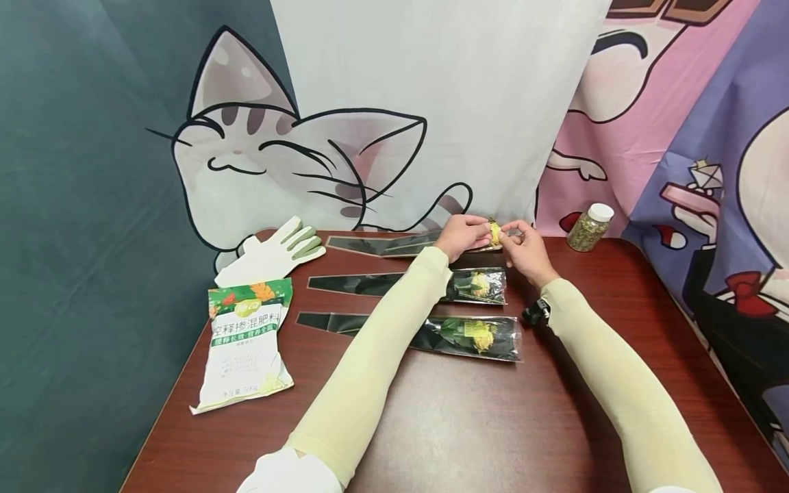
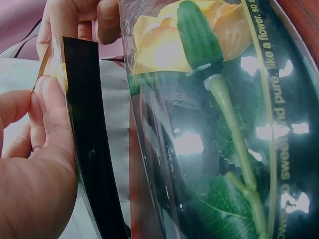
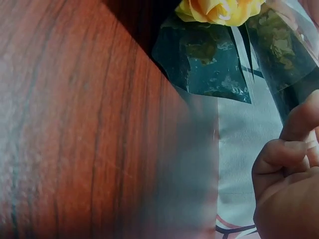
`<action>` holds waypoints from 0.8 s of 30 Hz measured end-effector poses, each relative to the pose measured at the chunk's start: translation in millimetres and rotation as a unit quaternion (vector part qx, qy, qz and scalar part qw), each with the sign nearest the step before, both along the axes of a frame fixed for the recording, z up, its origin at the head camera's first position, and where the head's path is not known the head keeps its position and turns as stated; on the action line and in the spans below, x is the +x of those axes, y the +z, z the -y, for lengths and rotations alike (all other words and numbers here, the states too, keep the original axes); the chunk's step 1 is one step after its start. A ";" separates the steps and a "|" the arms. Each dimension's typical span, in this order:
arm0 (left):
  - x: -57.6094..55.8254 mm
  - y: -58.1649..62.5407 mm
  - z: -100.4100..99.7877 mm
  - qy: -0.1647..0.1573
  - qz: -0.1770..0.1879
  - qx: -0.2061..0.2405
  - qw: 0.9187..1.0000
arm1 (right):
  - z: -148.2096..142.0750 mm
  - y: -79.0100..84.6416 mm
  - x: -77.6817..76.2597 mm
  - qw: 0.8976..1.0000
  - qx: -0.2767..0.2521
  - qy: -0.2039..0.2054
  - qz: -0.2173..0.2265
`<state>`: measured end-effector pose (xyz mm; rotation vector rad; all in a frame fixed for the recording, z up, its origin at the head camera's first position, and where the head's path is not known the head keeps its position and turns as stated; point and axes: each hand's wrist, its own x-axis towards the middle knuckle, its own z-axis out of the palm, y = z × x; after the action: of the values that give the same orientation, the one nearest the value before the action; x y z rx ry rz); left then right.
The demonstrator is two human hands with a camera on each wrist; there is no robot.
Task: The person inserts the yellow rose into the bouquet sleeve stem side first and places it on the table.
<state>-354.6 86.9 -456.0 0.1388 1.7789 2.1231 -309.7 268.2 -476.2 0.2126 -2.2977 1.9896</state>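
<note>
At the far table edge, a yellow rose (image 1: 495, 233) in a black-backed clear sleeve lies between both hands. My left hand (image 1: 464, 236) grips this sleeve from the left; in the left wrist view its thumb and fingers pinch the sleeve's edge (image 2: 94, 124). From the other side, my right hand (image 1: 527, 252) holds the sleeve's end with curled fingers; the right wrist view shows the hand (image 3: 291, 189) beside the clear film (image 3: 284, 55). Nearer, a second sleeved rose (image 1: 479, 284) and a third sleeved rose (image 1: 483, 337) lie flat, partly hidden by my left arm.
A white fertilizer bag (image 1: 243, 356) lies at the left of the brown table (image 1: 468, 424), with white gloves (image 1: 271, 253) behind it. At the back right stands a jar (image 1: 590, 227) with a white lid. Printed cloths (image 1: 493, 82) hang behind the table.
</note>
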 end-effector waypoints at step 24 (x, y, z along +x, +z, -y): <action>3.4 -2.0 -11.1 -0.011 0.006 0.021 1.000 | -12.3 -15.5 -20.5 0.979 0.204 0.019 -0.012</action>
<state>-351.2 98.0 -458.0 0.1559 1.7192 2.1419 -330.2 280.5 -491.7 0.3092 -2.6792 1.4959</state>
